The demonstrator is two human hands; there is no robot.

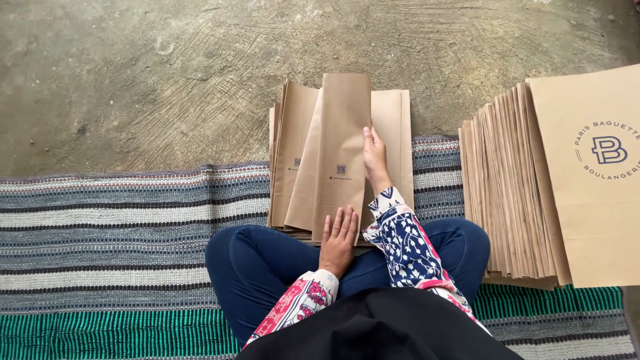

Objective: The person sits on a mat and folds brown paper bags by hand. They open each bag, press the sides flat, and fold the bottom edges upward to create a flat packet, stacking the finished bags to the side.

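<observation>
— What are the hands doing?

— The left hand (338, 239) is lying flat, fingers spread open, pressing the near end of a folded brown paper bag (333, 153). The right hand (375, 155) is resting along the bag's right edge, fingers loosely curled, thumb possibly under the paper; I cannot tell whether it is gripping.

— Why that way?

— Seemingly to be squaring the bag on the small bag pile (390, 117) beneath, which is straddling the striped mat's (100, 220) far edge and the concrete floor (167, 67).

— Anything beyond?

— A taller fanned stack of bags (513, 193) is sitting at the mat's right side.
</observation>
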